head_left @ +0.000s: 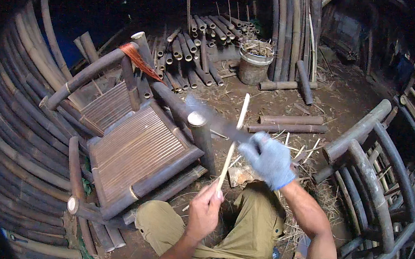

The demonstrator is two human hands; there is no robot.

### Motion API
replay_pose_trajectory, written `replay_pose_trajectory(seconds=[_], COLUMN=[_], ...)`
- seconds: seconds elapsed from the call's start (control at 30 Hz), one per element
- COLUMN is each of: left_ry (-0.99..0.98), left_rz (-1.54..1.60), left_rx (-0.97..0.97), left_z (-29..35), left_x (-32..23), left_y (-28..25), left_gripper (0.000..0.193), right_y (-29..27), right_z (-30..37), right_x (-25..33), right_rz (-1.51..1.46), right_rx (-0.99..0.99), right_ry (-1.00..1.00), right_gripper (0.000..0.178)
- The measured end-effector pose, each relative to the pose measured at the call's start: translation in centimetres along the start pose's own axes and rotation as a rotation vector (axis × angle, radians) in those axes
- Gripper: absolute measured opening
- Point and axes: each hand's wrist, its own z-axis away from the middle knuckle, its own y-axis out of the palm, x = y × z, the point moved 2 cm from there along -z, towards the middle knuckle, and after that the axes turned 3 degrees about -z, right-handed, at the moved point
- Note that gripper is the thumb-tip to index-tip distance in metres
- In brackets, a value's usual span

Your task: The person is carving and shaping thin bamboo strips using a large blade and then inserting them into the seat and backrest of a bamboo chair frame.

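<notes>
1. In front of the person's knees, a long pale strip stands nearly upright, held clear of the ground.
2. The bare left hand is closed round its lower end; the gloved right hand is curled round the handle end of a knife.
3. The blurred blade crosses the strip in this view; whether its edge touches, I cannot tell.
4. The strip looks like split bamboo: probably light, springy, stiff lengthwise, apt to split along the grain or leave splinters.
5. The low end seems the best hold, with fingers well below the blade.
6. The ground looks like bare earth, with shavings to the right.
7. Around stand a bamboo chair, a bucket and stacked poles.
</notes>
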Motion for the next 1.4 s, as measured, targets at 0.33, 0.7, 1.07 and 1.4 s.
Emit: replay_pose_trajectory(seconds=[0.33,0.7,1.07,1.4], left_ry=[-0.289,-0.387,0.029,0.032], left_rz=[0.553,0.46,0.026,-0.168], left_rx=[0.173,0.22,-0.042,-0.01], left_z=[0.9,3.6,-1.1,2.9], left_x=[1.8,1.0,1.9,2.2], left_y=[-1.1,0.4,-0.7,-0.4], left_gripper=[0.046,0.047,0.032,0.038], right_y=[-1.9,-0.9,-0.1,0.8], right_z=[0.4,-1.3,3.3,-0.6], right_x=[-0.2,-2.3,3.0,-1.7], right_rz=[-0.104,-0.042,-0.037,0.028], right_rx=[-0.055,-0.171,0.252,0.053], right_ry=[-0.065,0.047,-0.203,0.015], right_gripper=[0.038,0.042,0.049,0.051])
